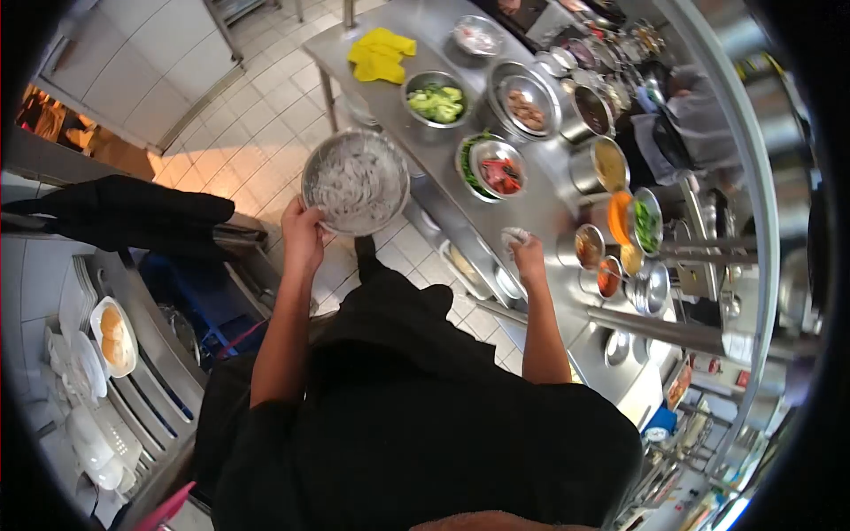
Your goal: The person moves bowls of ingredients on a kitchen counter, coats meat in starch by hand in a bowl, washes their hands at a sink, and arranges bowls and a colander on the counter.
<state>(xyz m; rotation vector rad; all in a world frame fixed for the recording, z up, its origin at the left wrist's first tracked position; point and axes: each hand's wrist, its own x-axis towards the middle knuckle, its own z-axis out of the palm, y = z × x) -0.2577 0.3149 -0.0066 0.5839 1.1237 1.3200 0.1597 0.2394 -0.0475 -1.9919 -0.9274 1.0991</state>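
The steel mixing bowl [356, 181] is held above the tiled floor [279, 102], beside the counter [544, 190], its mouth turned upward toward the head camera; being round, it shows no long axis. Its rim is gripped at the near left side by the left hand [303, 230], fingers closed. A small whitish item [515, 237], too blurred to be identified, is pinched by the right hand [529, 255] at the counter's edge. Pale strips or lumps, matte and powder-coated, are contained in the bowl. On the brushed-metal counter are noted a crumpled yellow cloth [381, 55], a bowl of chopped greens [436, 99] and a bowl of red pieces [498, 168]. The space between the hands is partly occupied by the counter's edge and lower shelf [434, 232].
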